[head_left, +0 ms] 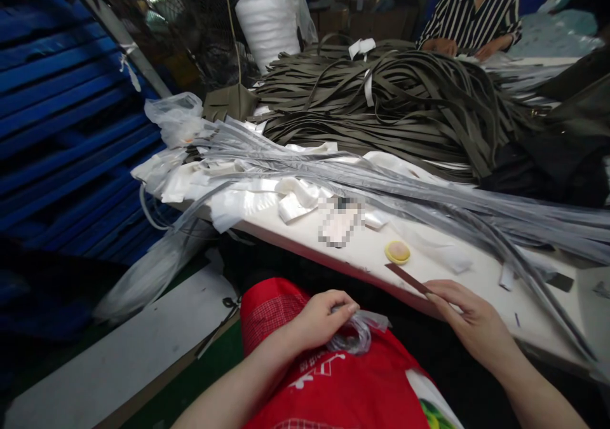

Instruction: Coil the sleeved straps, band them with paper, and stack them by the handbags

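My left hand is closed around a coiled clear plastic strip, held low over the red apron on my lap. Pinched between the thumb and fingers of my right hand is a thin flat brown strip, which points up and to the left. Its far end lies just below a small round yellow-rimmed object on the white table. A blurred-out flat item rests left of that round object.
Long clear plastic sleeves run across the table, with white ribbon pieces beneath. Behind them is a large heap of dark olive straps. A person in a striped top sits across the table. Blue slats stand at left.
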The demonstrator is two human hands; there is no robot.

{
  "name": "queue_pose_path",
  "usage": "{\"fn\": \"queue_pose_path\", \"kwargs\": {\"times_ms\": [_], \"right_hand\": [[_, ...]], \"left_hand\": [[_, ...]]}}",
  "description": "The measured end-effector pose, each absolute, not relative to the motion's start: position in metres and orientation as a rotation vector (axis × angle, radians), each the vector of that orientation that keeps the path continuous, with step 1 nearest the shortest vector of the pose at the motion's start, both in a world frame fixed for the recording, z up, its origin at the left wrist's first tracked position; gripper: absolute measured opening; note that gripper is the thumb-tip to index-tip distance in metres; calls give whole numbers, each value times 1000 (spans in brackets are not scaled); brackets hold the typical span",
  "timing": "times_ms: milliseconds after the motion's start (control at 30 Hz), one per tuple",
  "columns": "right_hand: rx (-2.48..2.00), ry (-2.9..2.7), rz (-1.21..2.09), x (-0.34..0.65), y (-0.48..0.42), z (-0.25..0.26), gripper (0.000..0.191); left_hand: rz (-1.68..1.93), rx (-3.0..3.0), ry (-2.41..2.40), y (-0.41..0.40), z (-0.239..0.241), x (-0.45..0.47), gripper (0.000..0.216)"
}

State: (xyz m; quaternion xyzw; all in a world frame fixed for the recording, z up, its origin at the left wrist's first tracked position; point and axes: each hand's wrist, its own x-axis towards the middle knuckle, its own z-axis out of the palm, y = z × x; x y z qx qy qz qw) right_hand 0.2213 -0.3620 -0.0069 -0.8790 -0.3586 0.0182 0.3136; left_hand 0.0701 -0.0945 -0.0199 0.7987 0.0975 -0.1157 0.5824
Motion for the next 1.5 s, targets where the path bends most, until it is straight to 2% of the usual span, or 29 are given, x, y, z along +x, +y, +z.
{"fn": "queue_pose_path", "kwargs": {"times_ms": [133,233,367,500,633,1500], "right_hand": [[-2687,-984,-535,238,-380,-20,28],[-2968,-1078,-712,248,-396,-33,27],[-2928,-1188,-614,246,-401,-47,27],[-2839,-1065,-664,242,-396,-54,28],[-2790,-1073,-620,245,-393,-57,20],[-2988,-1243,-429,252,-382,-37,26]], "left_hand": [[-288,1878,242,-95,-19,71,32],[-311,1890,246,-95,-17,72,32],[-340,1880,250,-97,-15,73,32],[-355,1869,245,-99,-15,75,29],[-361,1873,247,-100,-16,77,30],[-344,1906,255,-98,-12,78,31]]}}
